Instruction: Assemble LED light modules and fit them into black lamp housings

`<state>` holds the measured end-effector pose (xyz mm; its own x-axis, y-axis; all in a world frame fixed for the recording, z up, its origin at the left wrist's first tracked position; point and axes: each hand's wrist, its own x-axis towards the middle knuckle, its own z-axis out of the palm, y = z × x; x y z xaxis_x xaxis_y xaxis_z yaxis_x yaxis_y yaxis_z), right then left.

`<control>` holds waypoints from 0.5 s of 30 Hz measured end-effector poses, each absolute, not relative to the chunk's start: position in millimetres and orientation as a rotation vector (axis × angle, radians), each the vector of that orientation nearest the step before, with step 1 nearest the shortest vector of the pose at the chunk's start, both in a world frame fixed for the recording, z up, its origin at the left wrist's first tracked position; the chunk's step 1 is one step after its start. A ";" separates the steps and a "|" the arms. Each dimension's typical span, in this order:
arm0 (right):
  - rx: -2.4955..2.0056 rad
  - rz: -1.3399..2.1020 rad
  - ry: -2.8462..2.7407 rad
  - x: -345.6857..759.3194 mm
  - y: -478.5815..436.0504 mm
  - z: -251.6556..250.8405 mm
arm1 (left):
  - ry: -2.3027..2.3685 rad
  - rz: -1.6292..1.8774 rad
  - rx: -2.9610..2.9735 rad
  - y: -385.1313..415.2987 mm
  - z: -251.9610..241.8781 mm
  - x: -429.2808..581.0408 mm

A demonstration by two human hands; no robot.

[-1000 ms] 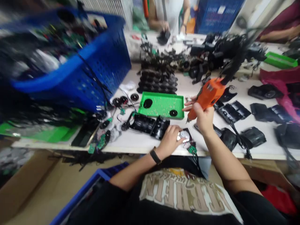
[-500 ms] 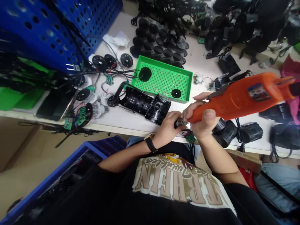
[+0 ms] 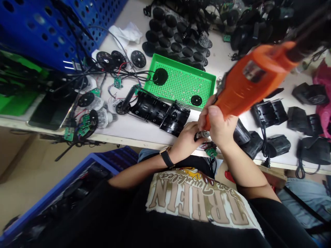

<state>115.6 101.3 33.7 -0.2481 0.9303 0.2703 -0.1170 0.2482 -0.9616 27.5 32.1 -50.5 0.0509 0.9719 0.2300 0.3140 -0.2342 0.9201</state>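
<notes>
Your right grip (image 3: 222, 127) clasped the orange power tool (image 3: 245, 88), its label (image 3: 253, 71) blurred; your left grip (image 3: 186, 139) held a small part (image 3: 202, 134) near the worktop (image 3: 144, 133) edge. Your shirt (image 3: 199, 203) read "Twinkles".

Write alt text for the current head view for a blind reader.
A person's right hand grips an orange tool angled down to a small part in the left hand, at a white bench. Beyond lie an open black casing and a green tray.
</notes>
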 end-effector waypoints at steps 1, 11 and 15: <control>-0.843 1.223 -1.491 113.3 103.7 33.3 | 1.319 1.203 1.639 32.0 -50.5 27.7; -0.959 1.153 -1.619 103.9 103.1 34.9 | 1.272 1.226 1.540 33.5 -49.5 28.9; -1.002 1.146 -1.620 100.7 100.8 32.6 | 1.281 1.220 1.524 34.1 -51.2 29.0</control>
<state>100.7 100.8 32.6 -0.2807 0.9374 0.2061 0.1180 0.2468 -0.9619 29.0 34.1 -51.2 0.0290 0.9830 0.1810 0.2289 -0.1828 0.9561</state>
